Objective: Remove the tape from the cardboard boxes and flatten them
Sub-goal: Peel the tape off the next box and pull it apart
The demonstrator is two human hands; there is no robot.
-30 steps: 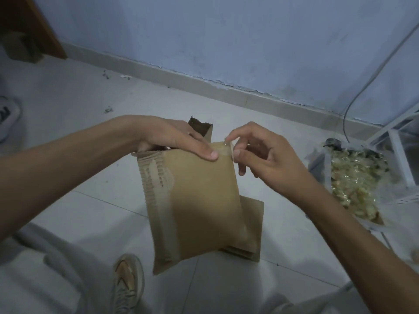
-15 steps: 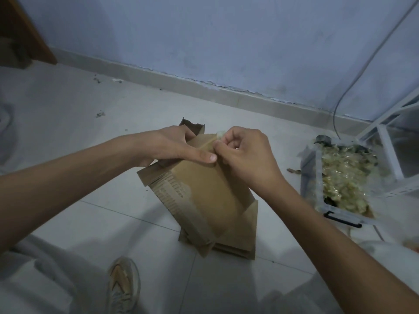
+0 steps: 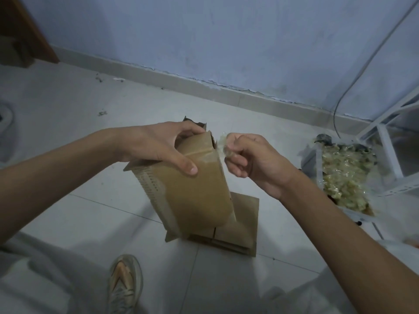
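My left hand point(image 3: 158, 148) grips the top of a brown cardboard box point(image 3: 195, 191) held in the air, thumb pressed on its front face. A band of clear tape runs across that face near the top. My right hand point(image 3: 254, 162) pinches a crumpled strip of clear tape point(image 3: 223, 145) that still hangs from the box's upper right edge. Beneath the held box, a stack of flattened cardboard point(image 3: 240, 230) lies on the tiled floor.
A clear plastic bin point(image 3: 317, 164) full of crumpled tape stands at the right beside a white metal rack point(image 3: 390, 141). A cable point(image 3: 340, 103) hangs down the blue wall. My shoe point(image 3: 124, 282) shows at the bottom, and a wooden door frame point(image 3: 29, 30) at the upper left.
My right hand has pulled the tape off to the right, away from the box edge. The box has tipped more upright in my left hand.
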